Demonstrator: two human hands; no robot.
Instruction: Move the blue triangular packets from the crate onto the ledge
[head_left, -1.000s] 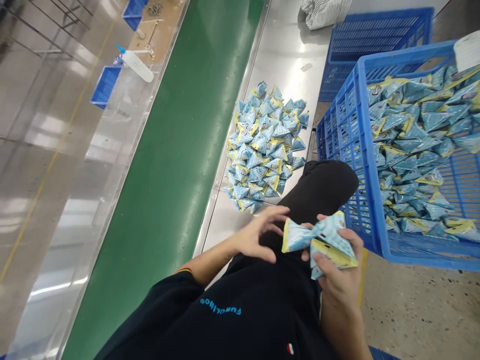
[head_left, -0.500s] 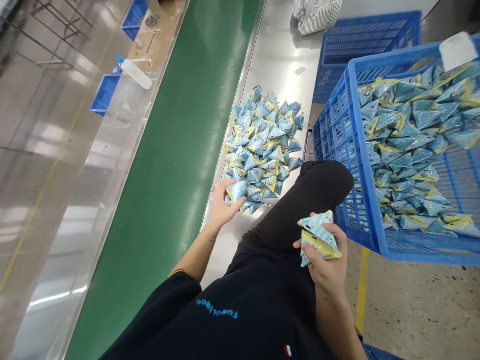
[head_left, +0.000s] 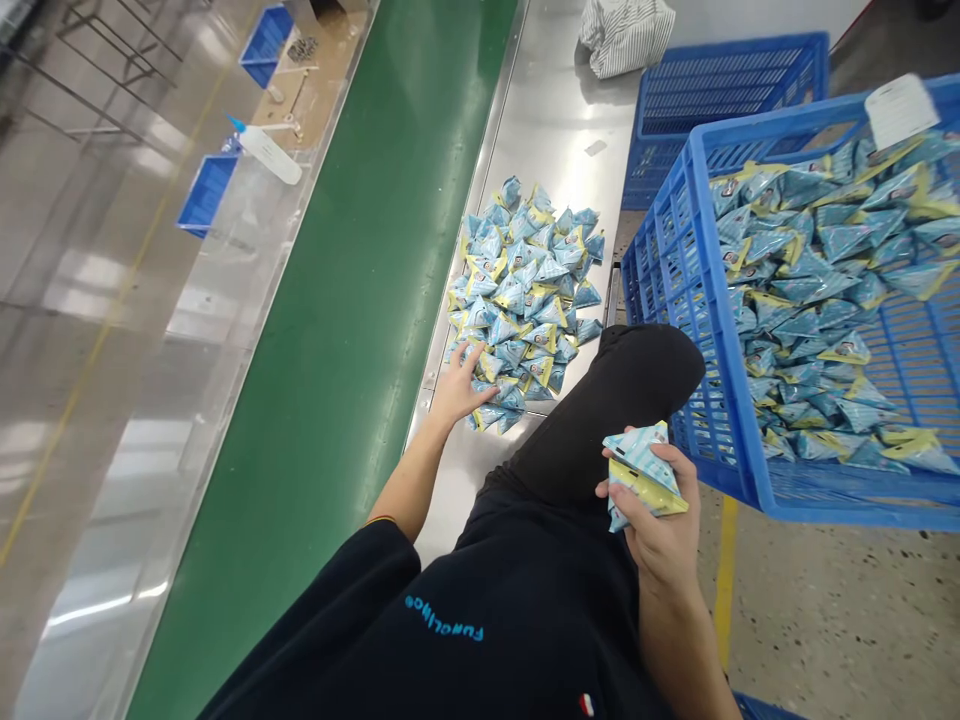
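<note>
Several packets [head_left: 641, 480] sit gripped in the right hand [head_left: 660, 530]. The left hand [head_left: 459, 385] rests open-fingered on the pile [head_left: 525, 290] atop the steel table [head_left: 555, 130].

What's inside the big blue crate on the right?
The blue crate holds loose triangular blue-and-yellow packets heaped along its far side, with bare slatted floor showing nearer the front. A white card sits at its rim. Whatever lies beneath the heap is hidden.
</note>
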